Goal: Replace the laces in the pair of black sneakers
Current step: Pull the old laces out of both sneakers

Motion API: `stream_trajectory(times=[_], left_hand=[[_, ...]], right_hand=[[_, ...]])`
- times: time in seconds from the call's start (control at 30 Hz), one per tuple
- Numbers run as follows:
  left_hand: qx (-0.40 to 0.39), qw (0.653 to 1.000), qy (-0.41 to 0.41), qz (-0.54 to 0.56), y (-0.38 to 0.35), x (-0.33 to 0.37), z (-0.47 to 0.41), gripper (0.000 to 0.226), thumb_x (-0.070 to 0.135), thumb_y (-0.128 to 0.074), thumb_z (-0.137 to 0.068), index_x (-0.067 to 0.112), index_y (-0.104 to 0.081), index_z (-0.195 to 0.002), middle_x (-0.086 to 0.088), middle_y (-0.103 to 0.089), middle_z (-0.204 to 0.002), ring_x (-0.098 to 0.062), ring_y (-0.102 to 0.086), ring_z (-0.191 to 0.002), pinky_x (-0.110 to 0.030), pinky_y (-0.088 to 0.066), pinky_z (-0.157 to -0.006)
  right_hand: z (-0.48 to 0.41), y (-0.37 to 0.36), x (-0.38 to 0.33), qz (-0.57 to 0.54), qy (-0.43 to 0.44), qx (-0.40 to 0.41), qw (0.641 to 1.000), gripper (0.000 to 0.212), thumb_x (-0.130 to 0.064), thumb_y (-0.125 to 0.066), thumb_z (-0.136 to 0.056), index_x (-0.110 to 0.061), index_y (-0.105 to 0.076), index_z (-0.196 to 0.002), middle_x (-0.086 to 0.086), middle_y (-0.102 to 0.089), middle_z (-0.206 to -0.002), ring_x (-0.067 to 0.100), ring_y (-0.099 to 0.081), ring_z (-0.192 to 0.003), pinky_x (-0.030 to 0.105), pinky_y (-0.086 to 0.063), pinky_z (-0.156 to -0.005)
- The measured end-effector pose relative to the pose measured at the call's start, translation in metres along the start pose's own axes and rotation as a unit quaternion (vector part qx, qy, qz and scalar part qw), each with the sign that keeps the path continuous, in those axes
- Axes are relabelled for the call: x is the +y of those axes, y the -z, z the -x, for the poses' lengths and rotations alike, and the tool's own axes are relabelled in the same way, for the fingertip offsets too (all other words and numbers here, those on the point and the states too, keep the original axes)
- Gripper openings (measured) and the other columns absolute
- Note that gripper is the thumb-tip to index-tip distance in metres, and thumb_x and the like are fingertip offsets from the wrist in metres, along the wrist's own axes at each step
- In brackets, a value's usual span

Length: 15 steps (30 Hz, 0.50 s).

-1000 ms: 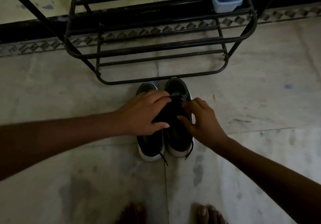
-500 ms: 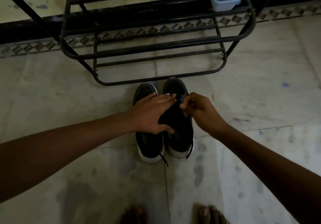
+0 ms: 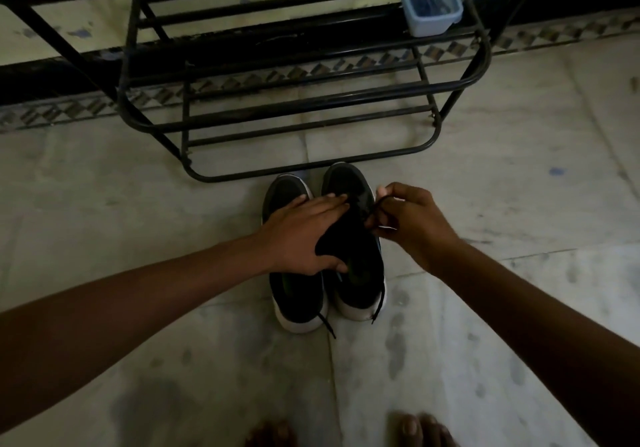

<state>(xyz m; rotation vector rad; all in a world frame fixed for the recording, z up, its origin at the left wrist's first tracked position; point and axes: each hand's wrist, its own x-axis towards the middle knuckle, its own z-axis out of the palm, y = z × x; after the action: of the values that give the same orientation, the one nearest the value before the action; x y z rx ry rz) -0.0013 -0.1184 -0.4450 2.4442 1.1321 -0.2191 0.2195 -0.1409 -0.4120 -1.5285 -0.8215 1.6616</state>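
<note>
Two black sneakers with white soles stand side by side on the floor, toes toward the rack: the left sneaker (image 3: 298, 304) and the right sneaker (image 3: 360, 266). My left hand (image 3: 301, 235) lies across both shoes, fingers stretched over the right shoe's tongue and thumb at its collar, holding it down. My right hand (image 3: 408, 221) is at the right shoe's right side, its curled fingers pinching a black lace (image 3: 379, 204) drawn up from the eyelets. Loose lace ends (image 3: 379, 302) trail past both heels.
A black metal shoe rack (image 3: 311, 100) stands just beyond the toes, against the wall. A pale blue plastic tub (image 3: 429, 27) with dark contents sits on its right end. My bare toes (image 3: 415, 429) show at the bottom edge. Stained floor tiles surround the shoes.
My right hand went from resting on the right shoe to pinching its lace and drawing it up and to the right. My left hand slid slightly over the tongue.
</note>
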Motion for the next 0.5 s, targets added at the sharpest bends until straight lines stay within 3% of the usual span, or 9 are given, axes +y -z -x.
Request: stream_trajectory(times=[0.03,0.1,0.13,0.2,0.27,0.33,0.37,0.43,0.5], left_hand=[[-0.004,1.0,0.0,-0.002,0.0,0.001,-0.001,0.115,0.081,-0.06,-0.077,0.025,-0.011,-0.163,0.007,-0.01,-0.171,-0.009,-0.005,-0.156,-0.046,-0.01,-0.127],[-0.009,1.0,0.004,-0.002,0.001,0.001,-0.001,0.115,0.081,-0.062,-0.076,0.025,-0.011,-0.163,0.008,-0.01,-0.171,-0.008,-0.006,-0.156,-0.046,-0.01,-0.127],[-0.012,1.0,0.006,-0.001,0.001,0.0,-0.002,0.115,0.08,-0.063,-0.076,0.026,-0.012,-0.163,0.008,-0.01,-0.171,-0.008,-0.006,-0.156,-0.047,-0.01,-0.127],[-0.015,1.0,0.009,-0.001,0.002,-0.001,-0.001,0.114,0.08,-0.064,-0.076,0.026,-0.012,-0.163,0.009,-0.009,-0.171,-0.008,-0.006,-0.156,-0.047,-0.01,-0.127],[-0.018,1.0,0.009,-0.001,0.002,-0.001,-0.001,0.114,0.079,-0.064,-0.077,0.026,-0.012,-0.163,0.009,-0.008,-0.171,-0.008,-0.006,-0.156,-0.046,-0.01,-0.127],[-0.015,1.0,0.011,0.003,0.002,0.0,-0.002,0.115,0.078,-0.065,-0.076,0.025,-0.014,-0.163,0.008,-0.011,-0.171,-0.009,-0.008,-0.156,-0.046,-0.012,-0.126],[-0.011,1.0,0.012,0.006,0.002,0.0,-0.002,0.115,0.078,-0.067,-0.075,0.025,-0.015,-0.163,0.007,-0.013,-0.17,-0.01,-0.009,-0.156,-0.047,-0.013,-0.126],[-0.004,1.0,0.014,0.013,0.002,0.0,-0.001,0.114,0.078,-0.067,-0.075,0.025,-0.017,-0.163,0.007,-0.016,-0.17,-0.009,-0.011,-0.156,-0.046,-0.013,-0.125],[0.001,1.0,0.013,0.012,0.001,-0.001,-0.001,0.114,0.081,-0.064,-0.074,0.026,-0.017,-0.162,0.008,-0.015,-0.17,-0.008,-0.01,-0.155,-0.045,-0.012,-0.124]], right_hand=[[-0.001,0.001,-0.001,0.038,0.009,-0.008,0.999,0.026,-0.009,-0.049,-0.101,-0.008,-0.065,-0.081,0.012,-0.058,-0.067,0.027,-0.063,-0.067,0.049,-0.06,-0.079],[-0.003,0.003,-0.009,0.226,0.068,-0.032,0.971,0.028,-0.02,-0.06,-0.097,-0.017,-0.07,-0.071,0.002,-0.063,-0.063,0.019,-0.061,-0.061,0.028,-0.057,-0.062],[-0.005,0.007,-0.017,0.361,0.099,-0.042,0.926,0.023,-0.025,-0.067,-0.093,-0.024,-0.071,-0.069,-0.005,-0.064,-0.061,0.013,-0.061,-0.059,0.019,-0.051,-0.055],[-0.009,0.012,-0.035,0.555,0.118,-0.047,0.822,0.01,-0.03,-0.077,-0.085,-0.024,-0.076,-0.077,-0.009,-0.061,-0.065,0.007,-0.058,-0.062,0.015,-0.039,-0.051],[-0.011,0.019,-0.049,0.613,0.114,-0.042,0.781,0.014,-0.03,-0.079,-0.084,-0.016,-0.077,-0.083,-0.008,-0.062,-0.069,0.003,-0.057,-0.064,0.013,-0.036,-0.053],[-0.009,0.026,-0.058,0.577,0.151,-0.056,0.8,0.016,-0.029,-0.075,-0.087,-0.015,-0.076,-0.08,-0.001,-0.067,-0.071,0.007,-0.06,-0.065,0.018,-0.044,-0.055],[-0.008,0.029,-0.059,0.495,0.164,-0.07,0.851,0.019,-0.027,-0.071,-0.09,-0.013,-0.074,-0.078,0.003,-0.068,-0.074,0.011,-0.064,-0.07,0.023,-0.052,-0.061],[-0.001,0.03,-0.057,0.176,0.079,-0.115,0.974,0.024,-0.019,-0.059,-0.098,-0.005,-0.067,-0.08,0.01,-0.069,-0.081,0.02,-0.07,-0.085,0.029,-0.059,-0.081],[0.003,0.03,-0.048,0.005,-0.002,-0.15,0.989,0.029,-0.018,-0.048,-0.104,-0.005,-0.057,-0.08,0.01,-0.061,-0.074,0.029,-0.066,-0.083,0.044,-0.059,-0.09]])
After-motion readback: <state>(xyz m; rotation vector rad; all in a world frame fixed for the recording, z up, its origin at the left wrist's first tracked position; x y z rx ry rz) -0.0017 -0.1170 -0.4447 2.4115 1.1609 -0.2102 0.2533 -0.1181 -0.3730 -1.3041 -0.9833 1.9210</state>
